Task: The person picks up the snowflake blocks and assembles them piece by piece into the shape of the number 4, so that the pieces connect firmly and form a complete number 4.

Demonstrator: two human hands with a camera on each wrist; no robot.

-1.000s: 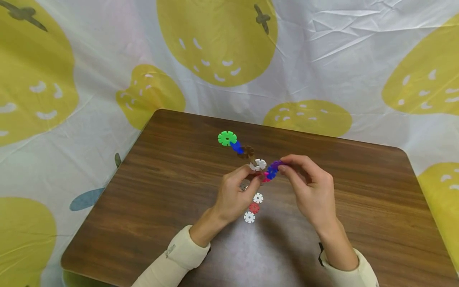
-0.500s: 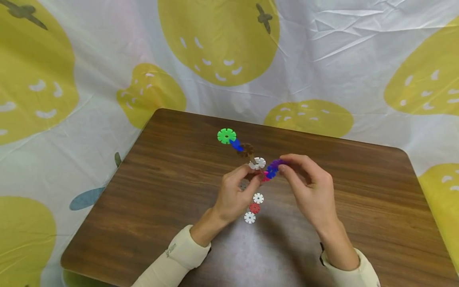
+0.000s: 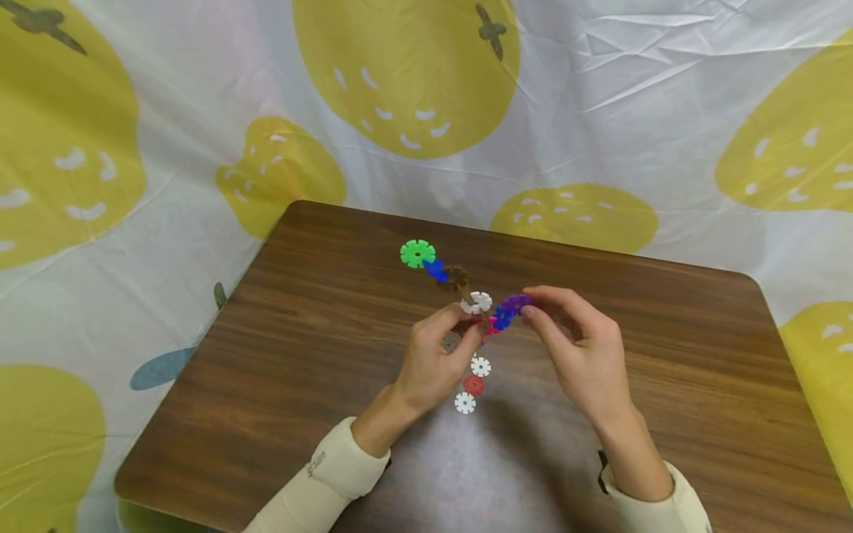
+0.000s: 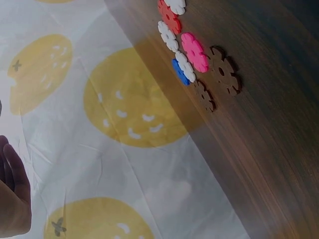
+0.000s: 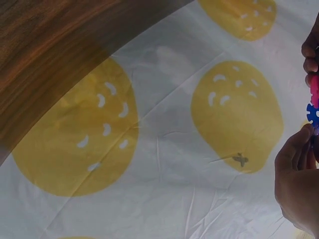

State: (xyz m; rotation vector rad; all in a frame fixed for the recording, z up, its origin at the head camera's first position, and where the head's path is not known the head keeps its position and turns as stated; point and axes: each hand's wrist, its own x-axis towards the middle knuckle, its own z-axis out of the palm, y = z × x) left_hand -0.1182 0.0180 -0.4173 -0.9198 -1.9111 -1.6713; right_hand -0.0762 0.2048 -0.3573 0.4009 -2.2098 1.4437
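Observation:
A chain of notched plastic discs hangs above the table between both hands. Its far end is a green disc (image 3: 417,254), followed by a blue disc (image 3: 435,269), a brown disc (image 3: 455,278) and a white disc (image 3: 480,302). My left hand (image 3: 436,363) pinches the chain near a pink disc (image 3: 492,326), partly covering that stretch. On the right side, another blue disc (image 3: 503,318) joins a purple disc (image 3: 515,304), whose outer edge my right hand (image 3: 589,363) pinches between thumb and index finger. The right wrist view catches the right hand and chain only at its edge.
Loose discs lie on the wooden table (image 3: 266,355) below the hands: a red disc (image 3: 473,385), a white disc (image 3: 465,403) and several more. The left wrist view shows a pink disc (image 4: 194,52) and a brown disc (image 4: 224,71) there. A fruit-print cloth (image 3: 413,178) hangs behind.
The chain's green end has shifted slightly left. My right hand has moved a touch to the right, and more of the purple disc shows; both hands keep their pinch.

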